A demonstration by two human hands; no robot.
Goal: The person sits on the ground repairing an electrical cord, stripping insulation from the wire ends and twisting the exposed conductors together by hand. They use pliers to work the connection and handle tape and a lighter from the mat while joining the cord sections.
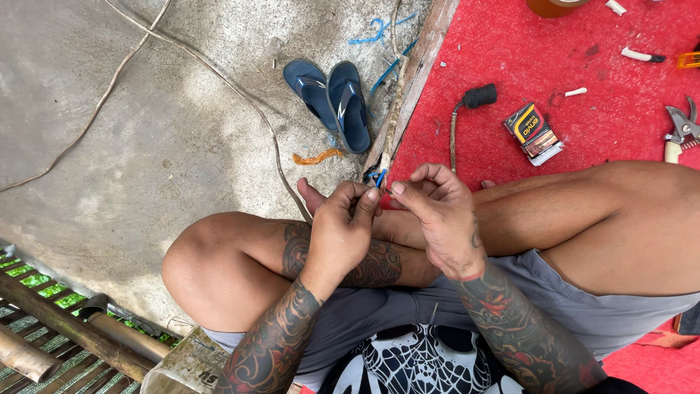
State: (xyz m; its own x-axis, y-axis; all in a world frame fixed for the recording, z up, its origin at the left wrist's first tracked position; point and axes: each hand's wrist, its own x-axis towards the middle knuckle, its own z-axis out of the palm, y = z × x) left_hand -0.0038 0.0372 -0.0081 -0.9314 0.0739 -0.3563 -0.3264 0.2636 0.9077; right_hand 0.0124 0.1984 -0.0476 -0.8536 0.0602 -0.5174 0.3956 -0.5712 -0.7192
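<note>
Looking down from the head camera, I see both hands meeting just above the crossed legs. The left hand [341, 232] has its fingers curled in, thumb and forefinger pressed together on a short blue strand [380, 177] that pokes up beside the end of a thin stick [392, 125]. The right hand [437, 211] faces it, fingertips pinched shut close to the same spot; I judge it is holding the other end of the strand or the stick's tip, but the fingers cover the contact and I cannot say which. The stick runs away along the edge of the red mat [525, 58], so its near end sits right where both hands can work it without reaching.

Tools lie well apart on the mat, to the right: a small yellow-and-black box [534, 133], a black-headed rod [467, 109] and pruning shears [682, 131], the last cut off by the frame edge. A pair of blue sandals [332, 98] rests on the concrete floor [146, 146], with more blue strands [379, 31] lying beyond them.

Bamboo poles [51, 328] cross the lower left corner, only partly in view. How the strand is wound, and whether a knot is there, is too small and too hidden to make out.
</note>
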